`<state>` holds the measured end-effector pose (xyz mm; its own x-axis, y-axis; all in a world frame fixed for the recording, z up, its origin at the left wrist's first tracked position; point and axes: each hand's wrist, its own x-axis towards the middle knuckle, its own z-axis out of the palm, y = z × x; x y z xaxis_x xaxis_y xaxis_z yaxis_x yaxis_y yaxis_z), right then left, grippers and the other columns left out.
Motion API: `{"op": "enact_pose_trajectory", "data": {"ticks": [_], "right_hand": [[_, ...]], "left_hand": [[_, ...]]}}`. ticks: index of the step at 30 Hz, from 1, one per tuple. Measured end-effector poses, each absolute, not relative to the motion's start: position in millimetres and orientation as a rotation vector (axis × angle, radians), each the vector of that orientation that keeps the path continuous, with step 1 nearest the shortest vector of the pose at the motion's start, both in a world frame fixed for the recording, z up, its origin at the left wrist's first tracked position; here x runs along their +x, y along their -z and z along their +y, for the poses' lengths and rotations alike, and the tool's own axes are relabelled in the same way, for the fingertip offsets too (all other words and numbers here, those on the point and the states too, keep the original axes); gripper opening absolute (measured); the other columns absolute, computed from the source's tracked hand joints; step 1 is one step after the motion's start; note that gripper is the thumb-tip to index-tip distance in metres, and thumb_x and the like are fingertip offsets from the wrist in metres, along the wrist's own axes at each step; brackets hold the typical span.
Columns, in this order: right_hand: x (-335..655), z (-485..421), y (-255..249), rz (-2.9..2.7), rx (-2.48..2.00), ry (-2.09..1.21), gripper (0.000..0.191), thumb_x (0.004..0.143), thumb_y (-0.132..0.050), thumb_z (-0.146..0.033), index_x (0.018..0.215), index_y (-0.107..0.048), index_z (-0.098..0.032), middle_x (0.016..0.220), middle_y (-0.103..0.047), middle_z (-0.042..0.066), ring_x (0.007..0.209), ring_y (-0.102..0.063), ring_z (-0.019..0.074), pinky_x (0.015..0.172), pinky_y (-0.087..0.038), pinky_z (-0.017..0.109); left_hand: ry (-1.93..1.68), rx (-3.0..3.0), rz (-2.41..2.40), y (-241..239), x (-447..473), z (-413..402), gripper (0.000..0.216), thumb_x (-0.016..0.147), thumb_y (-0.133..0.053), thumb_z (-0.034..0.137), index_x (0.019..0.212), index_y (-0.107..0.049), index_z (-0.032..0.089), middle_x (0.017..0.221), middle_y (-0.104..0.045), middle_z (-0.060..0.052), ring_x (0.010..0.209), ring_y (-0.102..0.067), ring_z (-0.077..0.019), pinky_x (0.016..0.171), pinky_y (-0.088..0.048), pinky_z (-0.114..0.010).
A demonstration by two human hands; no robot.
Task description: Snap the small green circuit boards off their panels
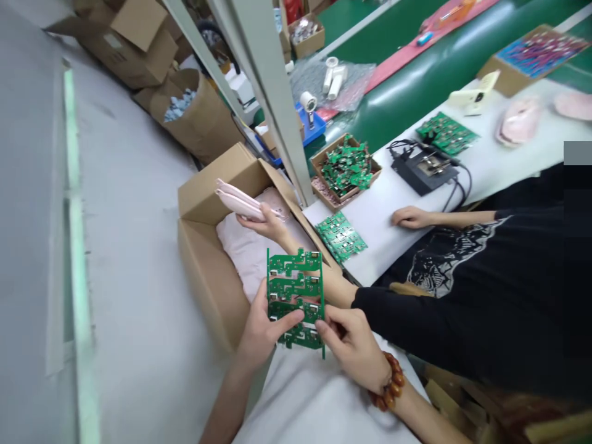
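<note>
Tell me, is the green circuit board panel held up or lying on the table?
Held up: the left hand and right hand pinch the green circuit board panel near its lower edge, away from the white table.

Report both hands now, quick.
Left hand: closed, pinching the green circuit board panel.
Right hand: closed, pinching the same panel.

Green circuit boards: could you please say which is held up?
The board held by the left hand and right hand; the others lie on the table or in a tray.
</note>
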<state>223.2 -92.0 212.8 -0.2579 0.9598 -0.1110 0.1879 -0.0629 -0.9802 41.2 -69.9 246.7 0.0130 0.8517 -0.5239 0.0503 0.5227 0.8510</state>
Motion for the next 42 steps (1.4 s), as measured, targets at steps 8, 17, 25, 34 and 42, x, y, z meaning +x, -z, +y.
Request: {"op": "enact_pose_trajectory", "data": {"ticks": [8,17,25,34,42], "right_hand": [[219,-94,-214,-1.338,-1.427,-1.238,0.035,0.081,-0.054,-0.015,0.055,-0.032,-0.021,0.047,-0.027,-0.009,0.044,-0.025,0.0053,0.043,-0.021,0.02],[218,-98,-214,-1.407,-1.393,-1.123,0.037,0.085,-0.052,-0.012,0.057,-0.03,-0.021,0.048,-0.033,-0.008,0.044,-0.029,0.0057,0.045,-0.025,0.02],[234,-91,-210,-1.511,-1.388,-1.323,0.037,0.094,-0.052,-0.021,0.06,-0.039,-0.021,0.051,-0.042,-0.006,0.046,-0.036,0.0073,0.048,-0.029,0.021],[254,-76,-204,-1.472,-1.439,-1.294,0.029,0.1,-0.055,-0.037,0.077,-0.061,-0.02,0.059,-0.053,-0.003,0.049,-0.045,0.0102,0.049,-0.035,0.023],[249,-67,-201,-1.541,-1.391,-1.494,0.031,0.098,-0.053,-0.04,0.074,-0.059,-0.021,0.057,-0.053,-0.003,0.051,-0.047,0.0118,0.05,-0.037,0.023]], "left_hand": [[-0.708,0.831,1.466,-234,50,-64,0.059,0.07,-0.089,0.037,0.118,-0.059,0.022,0.104,-0.078,-0.006,0.096,-0.075,-0.0255,0.083,-0.06,-0.033],[-0.68,0.81,1.458,-229,48,-63,0.06,0.07,-0.09,0.031,0.12,-0.059,0.022,0.099,-0.078,-0.004,0.092,-0.076,-0.0237,0.081,-0.061,-0.032],[-0.65,0.791,1.489,-227,55,-57,0.055,0.07,-0.09,0.032,0.115,-0.06,0.022,0.097,-0.078,-0.003,0.089,-0.076,-0.0216,0.076,-0.061,-0.029],[-0.892,0.617,1.53,-231,54,-45,0.059,0.075,-0.087,0.033,0.125,-0.056,0.026,0.105,-0.075,-0.001,0.087,-0.073,-0.0177,0.08,-0.062,-0.031],[-0.918,0.714,1.545,-233,56,-50,0.053,0.079,-0.084,0.038,0.123,-0.057,0.026,0.105,-0.072,-0.002,0.091,-0.07,-0.0178,0.08,-0.061,-0.029]]}}
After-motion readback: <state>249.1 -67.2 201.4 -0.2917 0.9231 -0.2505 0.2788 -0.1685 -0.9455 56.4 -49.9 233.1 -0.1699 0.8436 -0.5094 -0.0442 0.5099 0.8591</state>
